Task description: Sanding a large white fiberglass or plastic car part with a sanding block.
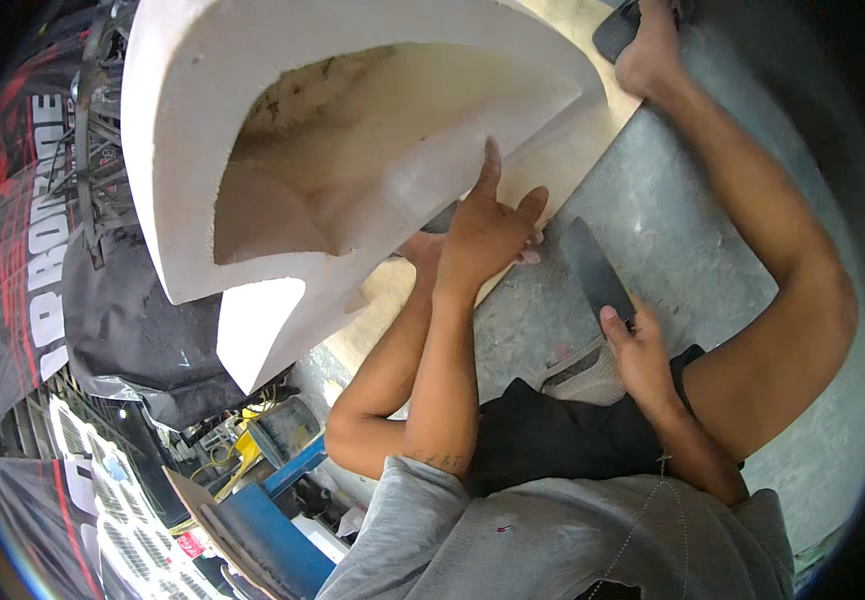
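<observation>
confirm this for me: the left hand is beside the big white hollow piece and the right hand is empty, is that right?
Not quite: the right hand isn't empty. The head view shows it holding a dark, flat tool. The left hand is indeed beside the big white hollow piece.
</observation>
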Action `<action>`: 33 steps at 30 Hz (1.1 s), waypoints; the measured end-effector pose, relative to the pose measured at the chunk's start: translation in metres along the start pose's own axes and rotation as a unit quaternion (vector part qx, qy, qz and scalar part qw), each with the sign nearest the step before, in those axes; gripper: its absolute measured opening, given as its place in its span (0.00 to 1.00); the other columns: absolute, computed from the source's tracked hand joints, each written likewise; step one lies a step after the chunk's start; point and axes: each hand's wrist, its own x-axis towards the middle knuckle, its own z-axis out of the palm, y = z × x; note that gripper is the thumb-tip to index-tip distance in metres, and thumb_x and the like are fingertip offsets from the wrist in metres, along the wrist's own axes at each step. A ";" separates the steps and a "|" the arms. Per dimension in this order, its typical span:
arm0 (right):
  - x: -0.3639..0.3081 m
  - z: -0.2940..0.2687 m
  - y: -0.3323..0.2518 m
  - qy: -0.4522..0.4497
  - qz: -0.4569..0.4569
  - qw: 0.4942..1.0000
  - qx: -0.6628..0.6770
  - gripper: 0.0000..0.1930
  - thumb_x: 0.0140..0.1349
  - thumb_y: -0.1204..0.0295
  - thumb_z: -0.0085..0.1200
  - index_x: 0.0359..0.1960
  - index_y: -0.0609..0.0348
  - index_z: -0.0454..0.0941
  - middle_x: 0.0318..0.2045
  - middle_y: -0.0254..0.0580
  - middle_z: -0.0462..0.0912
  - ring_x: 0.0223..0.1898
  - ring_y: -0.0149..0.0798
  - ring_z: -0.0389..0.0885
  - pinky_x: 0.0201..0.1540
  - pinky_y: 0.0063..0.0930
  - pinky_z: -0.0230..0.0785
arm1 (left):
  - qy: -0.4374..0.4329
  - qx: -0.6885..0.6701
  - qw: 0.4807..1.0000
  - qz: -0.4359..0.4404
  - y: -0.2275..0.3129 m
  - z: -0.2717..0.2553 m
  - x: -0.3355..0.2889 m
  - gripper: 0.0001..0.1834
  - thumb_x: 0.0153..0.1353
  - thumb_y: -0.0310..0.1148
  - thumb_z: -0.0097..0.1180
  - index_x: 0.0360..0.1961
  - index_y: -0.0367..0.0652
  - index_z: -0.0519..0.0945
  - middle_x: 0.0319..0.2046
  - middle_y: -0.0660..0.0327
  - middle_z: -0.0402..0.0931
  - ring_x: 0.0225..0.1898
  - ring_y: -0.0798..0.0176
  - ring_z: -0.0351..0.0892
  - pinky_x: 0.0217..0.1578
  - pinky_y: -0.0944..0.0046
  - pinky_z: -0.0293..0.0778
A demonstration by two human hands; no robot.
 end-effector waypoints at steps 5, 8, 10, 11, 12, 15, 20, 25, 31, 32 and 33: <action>-0.002 -0.001 -0.012 -0.021 0.060 0.996 0.062 0.23 0.73 0.65 0.55 0.63 0.68 0.73 0.55 0.52 0.77 0.57 0.43 0.75 0.64 0.34 0.63 | 0.275 0.234 0.928 0.094 -0.034 -0.001 -0.016 0.57 0.62 0.41 0.64 0.77 0.30 0.37 0.24 0.45 0.83 0.28 0.42 0.86 0.35 0.53 0.80; -0.005 -0.001 -0.014 -0.042 0.020 0.996 0.080 0.23 0.74 0.66 0.54 0.63 0.68 0.72 0.56 0.50 0.78 0.57 0.41 0.75 0.63 0.33 0.64 | 0.266 0.242 0.931 0.056 -0.050 -0.009 -0.020 0.60 0.59 0.43 0.64 0.76 0.28 0.35 0.28 0.40 0.83 0.36 0.34 0.85 0.41 0.50 0.79; -0.005 0.003 -0.019 -0.059 0.029 0.995 0.075 0.22 0.74 0.66 0.54 0.63 0.68 0.73 0.55 0.49 0.79 0.56 0.40 0.76 0.63 0.33 0.64 | 0.284 0.279 0.914 0.082 -0.062 -0.010 -0.012 0.61 0.59 0.44 0.64 0.75 0.26 0.33 0.29 0.39 0.83 0.37 0.34 0.85 0.45 0.48 0.78; -0.005 0.005 -0.021 -0.067 0.034 0.995 0.070 0.22 0.74 0.66 0.54 0.63 0.68 0.73 0.55 0.48 0.79 0.55 0.39 0.76 0.63 0.33 0.64 | 0.298 0.313 0.894 0.116 -0.067 -0.008 -0.006 0.61 0.59 0.44 0.63 0.74 0.24 0.31 0.30 0.38 0.84 0.39 0.34 0.85 0.50 0.46 0.76; -0.004 0.011 -0.018 -0.080 0.036 0.994 0.071 0.22 0.74 0.66 0.54 0.63 0.68 0.73 0.55 0.48 0.79 0.55 0.39 0.76 0.63 0.33 0.64 | 0.305 0.317 0.891 0.107 -0.070 -0.006 -0.002 0.61 0.59 0.44 0.63 0.74 0.24 0.31 0.30 0.38 0.84 0.39 0.34 0.85 0.50 0.46 0.76; -0.003 0.011 -0.016 -0.071 0.028 0.995 0.072 0.22 0.74 0.65 0.54 0.63 0.67 0.73 0.53 0.46 0.81 0.54 0.39 0.77 0.62 0.32 0.65 | 0.260 0.322 0.909 0.055 -0.044 0.001 -0.002 0.66 0.59 0.47 0.63 0.71 0.18 0.25 0.38 0.27 0.81 0.44 0.27 0.83 0.69 0.36 0.53; 0.002 0.011 -0.008 -0.047 0.008 0.995 0.087 0.23 0.74 0.65 0.54 0.63 0.69 0.73 0.53 0.45 0.81 0.54 0.36 0.76 0.61 0.31 0.65 | 0.261 0.285 0.917 0.101 -0.053 -0.005 0.000 0.62 0.60 0.40 0.61 0.71 0.20 0.24 0.31 0.32 0.82 0.40 0.31 0.84 0.55 0.41 0.69; -0.003 0.007 -0.016 -0.067 0.014 0.991 0.116 0.23 0.74 0.65 0.54 0.63 0.69 0.72 0.54 0.45 0.81 0.55 0.37 0.76 0.62 0.31 0.65 | 0.114 0.242 0.957 0.114 -0.040 -0.021 -0.011 0.57 0.62 0.37 0.59 0.74 0.23 0.29 0.26 0.42 0.83 0.36 0.36 0.85 0.44 0.46 0.80; -0.007 0.001 -0.022 -0.058 0.032 0.993 0.098 0.23 0.74 0.65 0.53 0.64 0.68 0.72 0.54 0.44 0.81 0.55 0.35 0.76 0.61 0.30 0.65 | 0.188 0.293 0.937 0.023 -0.038 -0.019 -0.035 0.57 0.62 0.41 0.59 0.74 0.23 0.32 0.26 0.46 0.85 0.41 0.36 0.85 0.47 0.46 0.79; -0.007 0.001 -0.023 -0.057 0.036 0.993 0.092 0.23 0.74 0.65 0.53 0.65 0.68 0.72 0.54 0.44 0.81 0.55 0.35 0.76 0.61 0.29 0.65 | 0.197 0.308 0.930 0.036 -0.040 -0.018 -0.035 0.58 0.62 0.42 0.60 0.74 0.22 0.32 0.26 0.46 0.85 0.44 0.37 0.84 0.48 0.45 0.79; -0.008 0.002 -0.023 -0.057 0.038 0.993 0.094 0.23 0.74 0.65 0.53 0.65 0.68 0.72 0.54 0.44 0.81 0.55 0.35 0.76 0.61 0.29 0.65 | 0.207 0.323 0.922 0.048 -0.041 -0.017 -0.035 0.58 0.62 0.43 0.60 0.74 0.22 0.31 0.26 0.46 0.85 0.47 0.37 0.83 0.49 0.45 0.79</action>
